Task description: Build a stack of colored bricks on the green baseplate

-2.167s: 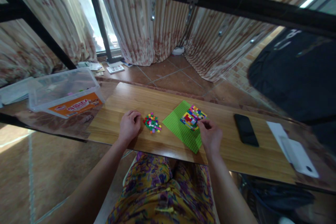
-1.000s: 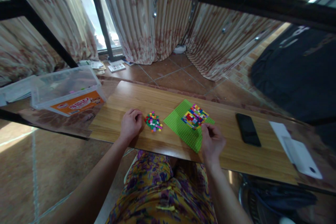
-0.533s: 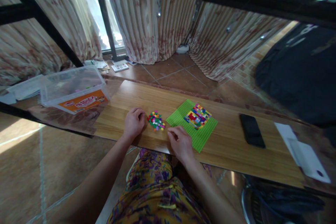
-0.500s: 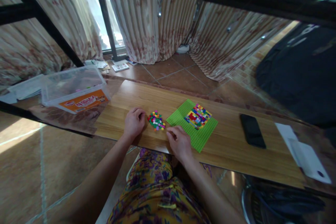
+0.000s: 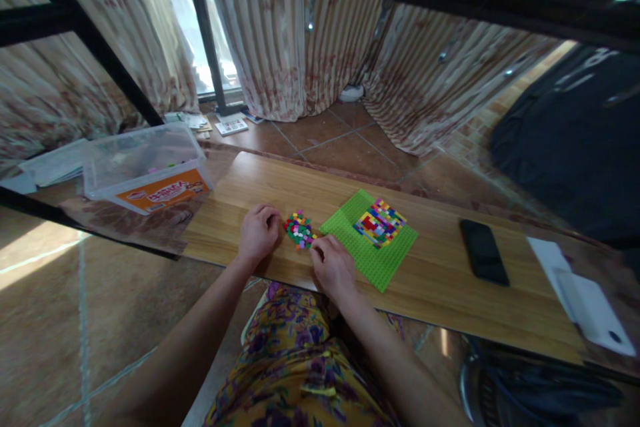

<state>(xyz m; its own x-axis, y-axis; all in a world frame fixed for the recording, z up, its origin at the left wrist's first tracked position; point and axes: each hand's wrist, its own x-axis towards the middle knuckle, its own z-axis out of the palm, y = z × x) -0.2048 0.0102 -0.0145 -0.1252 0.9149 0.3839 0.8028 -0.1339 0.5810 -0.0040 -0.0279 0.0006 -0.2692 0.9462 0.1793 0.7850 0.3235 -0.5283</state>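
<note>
Long wood tabletop (image 5: 450, 300), green baseplate (image 5: 373, 265) lying flat around the middle. Left hand (image 5: 259, 233) is loosely curled, right hand (image 5: 334, 267) has its fingers bunched; can't tell if either's gripping anything. Colorful brick patch (image 5: 380, 223) sits on the plate, and the loose brick pile (image 5: 300, 230) is between both hands, right hand at its edge.

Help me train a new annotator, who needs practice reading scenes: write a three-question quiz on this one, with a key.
1. What lies between the left hand and the right hand?
A) a cup
B) a pile of loose bricks
C) a pair of scissors

2. True or false: the black phone lies apart from the green baseplate.

3. Fill in the colour: the background of the label on the clear plastic box is ____.

Key: 1. B; 2. True; 3. Orange.
</note>
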